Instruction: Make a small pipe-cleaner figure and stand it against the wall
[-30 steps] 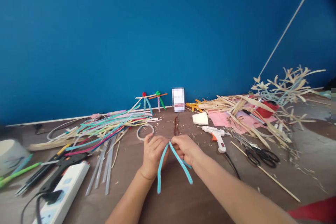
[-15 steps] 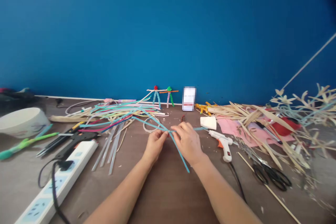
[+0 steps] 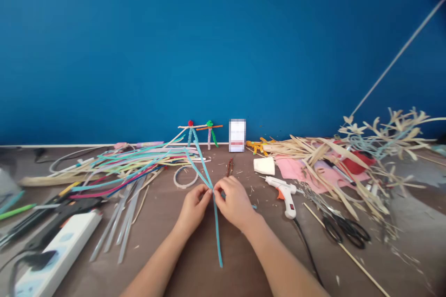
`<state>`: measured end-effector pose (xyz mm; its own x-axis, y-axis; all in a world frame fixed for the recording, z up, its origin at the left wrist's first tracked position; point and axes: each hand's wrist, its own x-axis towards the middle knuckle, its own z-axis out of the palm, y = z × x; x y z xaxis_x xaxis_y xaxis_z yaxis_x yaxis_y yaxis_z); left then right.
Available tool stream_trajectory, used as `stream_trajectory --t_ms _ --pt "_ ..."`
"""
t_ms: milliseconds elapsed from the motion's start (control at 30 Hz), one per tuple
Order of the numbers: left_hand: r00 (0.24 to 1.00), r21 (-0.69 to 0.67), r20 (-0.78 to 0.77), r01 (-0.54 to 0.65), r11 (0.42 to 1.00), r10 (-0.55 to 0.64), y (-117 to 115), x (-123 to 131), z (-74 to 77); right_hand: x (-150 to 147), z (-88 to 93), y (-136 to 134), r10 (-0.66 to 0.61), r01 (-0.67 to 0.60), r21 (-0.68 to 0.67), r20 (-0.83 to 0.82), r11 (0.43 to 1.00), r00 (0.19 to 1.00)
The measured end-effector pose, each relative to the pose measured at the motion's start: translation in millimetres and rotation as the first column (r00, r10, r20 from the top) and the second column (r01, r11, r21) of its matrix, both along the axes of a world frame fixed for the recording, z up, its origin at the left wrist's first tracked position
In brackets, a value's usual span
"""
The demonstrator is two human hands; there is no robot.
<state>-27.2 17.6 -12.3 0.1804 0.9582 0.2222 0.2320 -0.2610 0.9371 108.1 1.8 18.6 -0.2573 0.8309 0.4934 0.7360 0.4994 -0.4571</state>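
Observation:
Blue pipe cleaners (image 3: 217,236) cross between my hands at the middle of the table. One strand hangs toward me and two ends spread away toward the back. My left hand (image 3: 197,206) pinches them at the crossing from the left. From the right, my right hand (image 3: 232,199) grips the same spot with thumb and forefinger. A short blue end shows just right of my right hand. Behind stand two small pipe cleaner figures, one with a red head (image 3: 190,123) and one with a green head (image 3: 209,124).
Colourful pipe cleaners (image 3: 139,162), glue sticks (image 3: 125,222) and a power strip (image 3: 62,255) lie left. A phone (image 3: 237,135) stands at the back. On the right are a white cup (image 3: 264,165), glue gun (image 3: 287,195), scissors (image 3: 348,229), a wooden stick (image 3: 362,267) and dried husks (image 3: 313,148).
The view has turned slightly, shifting most things left and the hands a little lower. The blue strands have swung more upright, with the near end now pointing almost straight toward me.

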Motion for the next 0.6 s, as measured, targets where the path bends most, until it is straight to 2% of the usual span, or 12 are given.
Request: stream_trajectory --t_ms 300,467,600 --pt "0.996 -0.022 -0.088 0.030 0.999 -0.031 -1.4 -0.9 4.6 -3.6 -10.1 -0.9 -0.105 0.092 -0.079 -0.178 0.993 0.978" --pt "0.997 -0.108 -0.036 0.061 0.992 -0.065 -2.4 -0.5 6.6 -1.9 -11.0 -0.4 -0.125 0.115 -0.066 -0.175 0.991 0.977" --pt "0.999 -0.133 0.011 0.044 0.990 -0.043 -3.1 0.6 7.7 0.9 -10.9 -1.1 -0.095 0.091 -0.033 -0.147 0.995 0.985"
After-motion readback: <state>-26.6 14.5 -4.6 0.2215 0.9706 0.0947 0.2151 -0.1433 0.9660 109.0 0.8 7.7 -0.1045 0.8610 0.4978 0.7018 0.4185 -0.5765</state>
